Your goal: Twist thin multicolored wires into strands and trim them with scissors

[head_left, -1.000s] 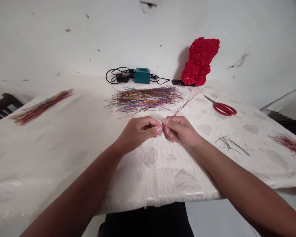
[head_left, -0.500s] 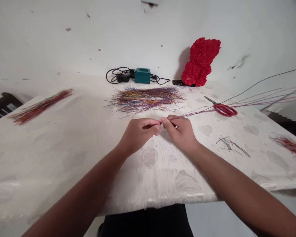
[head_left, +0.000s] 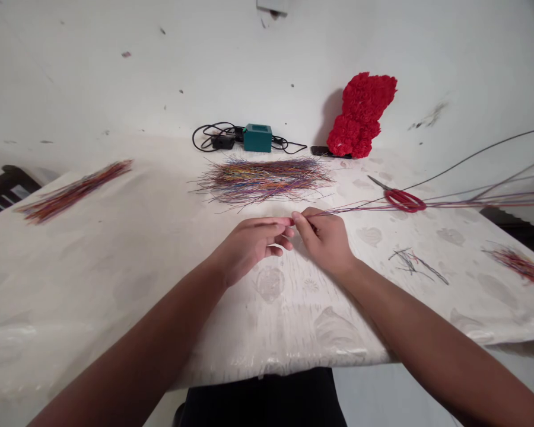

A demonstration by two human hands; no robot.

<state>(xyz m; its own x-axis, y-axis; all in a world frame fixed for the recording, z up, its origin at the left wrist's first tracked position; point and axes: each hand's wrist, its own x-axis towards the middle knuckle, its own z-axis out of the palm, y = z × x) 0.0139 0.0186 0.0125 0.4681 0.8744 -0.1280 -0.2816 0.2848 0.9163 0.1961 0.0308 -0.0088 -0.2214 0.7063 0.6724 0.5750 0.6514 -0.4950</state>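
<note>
Several long, thin coloured wires [head_left: 356, 207] run from my right hand [head_left: 323, 237] out past the right edge of the view. My right hand is closed, thumb and forefinger pinching the wires near their ends. Beside it, my left hand [head_left: 258, 243] has its fingers stretched out and partly spread, the forefinger tip reaching the right thumb. I make out nothing held in the left hand. Just beyond both hands lies a loose pile of multicoloured wires [head_left: 267, 178]. Red-handled scissors [head_left: 404, 200] lie at the right, the held wires passing across them.
A wire bundle [head_left: 78, 191] lies at the left, another [head_left: 523, 265] at the right edge. Short wire scraps [head_left: 413, 263] are near my right forearm. Along the wall stand a green box [head_left: 257, 138] with black cables and a red flower-covered figure [head_left: 362, 115]. A patterned cloth [head_left: 137, 261] covers the table.
My left hand's fingers have loosened from a pinch and straightened. The far ends of the held wires have swung lower at the right. My right hand keeps its pinch.
</note>
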